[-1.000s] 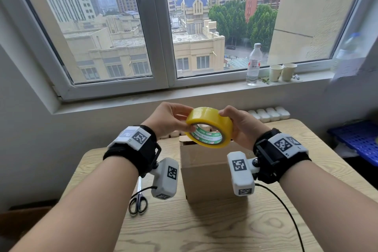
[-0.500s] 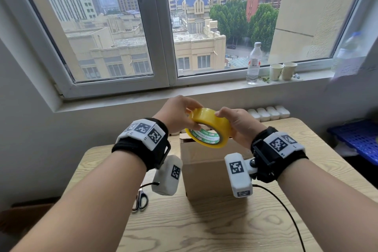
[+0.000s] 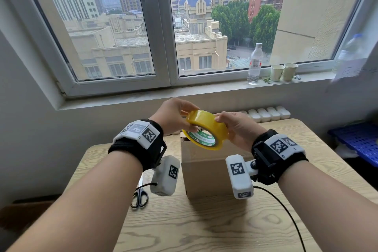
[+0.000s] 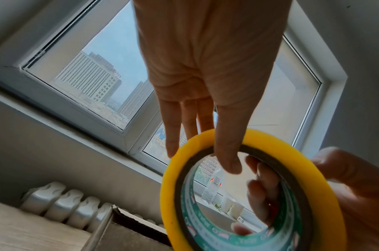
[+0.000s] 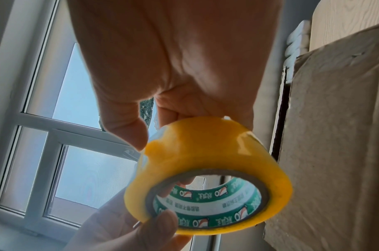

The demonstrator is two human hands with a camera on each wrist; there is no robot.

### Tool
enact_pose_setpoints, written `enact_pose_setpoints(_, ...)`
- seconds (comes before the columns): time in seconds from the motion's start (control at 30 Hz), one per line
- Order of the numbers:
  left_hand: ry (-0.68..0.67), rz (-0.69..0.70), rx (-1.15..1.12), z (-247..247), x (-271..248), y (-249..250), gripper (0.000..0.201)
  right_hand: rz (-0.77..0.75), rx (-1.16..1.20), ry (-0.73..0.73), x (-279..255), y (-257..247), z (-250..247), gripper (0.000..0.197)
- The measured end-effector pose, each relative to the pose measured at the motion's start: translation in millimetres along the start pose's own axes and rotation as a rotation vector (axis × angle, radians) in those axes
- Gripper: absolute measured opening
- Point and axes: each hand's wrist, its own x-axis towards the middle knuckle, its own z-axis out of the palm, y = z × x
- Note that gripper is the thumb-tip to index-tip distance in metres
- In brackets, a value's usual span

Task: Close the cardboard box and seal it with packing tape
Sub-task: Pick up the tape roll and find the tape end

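While both hands hold the roll of yellow packing tape (image 3: 205, 130) above the cardboard box (image 3: 206, 172), the roll has tilted compared with a second ago: its green printed core then faced the head camera almost squarely, and it now faces down and toward the person, with the outer band turned upward. The left hand (image 3: 176, 115) grips the roll at its left edge, thumb reaching into the core and fingers laid over the outer band, as the left wrist view confirms. The right hand (image 3: 238, 130) grips the right side, with fingers curled through the core and the thumb pressed on the outer band (image 5: 128, 135). Both wrists have turned with the roll. In the right wrist view, a small raised lump shows on the band just beside the thumb tip; it may be the free end of the tape, though this cannot be confirmed. The change suggests the roll is being rotated in search of the tape end, so no tape has yet been drawn. The box stands on the wooden desk (image 3: 204, 231) directly below the hands; its top seam is hidden by the roll, and a dark gap along one top edge in both wrist views suggests the flaps are not fully flat. A pair of scissors (image 3: 140, 197) lies on the desk left of the box, within reach for cutting.
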Motion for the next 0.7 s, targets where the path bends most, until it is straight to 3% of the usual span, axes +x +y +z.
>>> enact_pose_setpoints(0.1,0.032,0.009,0.048,2.1,-1.7,4.1,0.056,-0.015,-0.026,0.041,1.0,-1.6,-0.3,0.011)
enact_pose_setpoints(0.3,0.087,0.061,0.316,7.7,1.9,16.5,0.058,-0.008,-0.091,0.086,3.7,-3.3,0.6,0.009)
enact_pose_setpoints(0.7,0.081,0.081,0.332,10.8,3.3,19.1,0.055,-0.015,-0.132,0.121,8.6,-1.6,0.4,0.018)
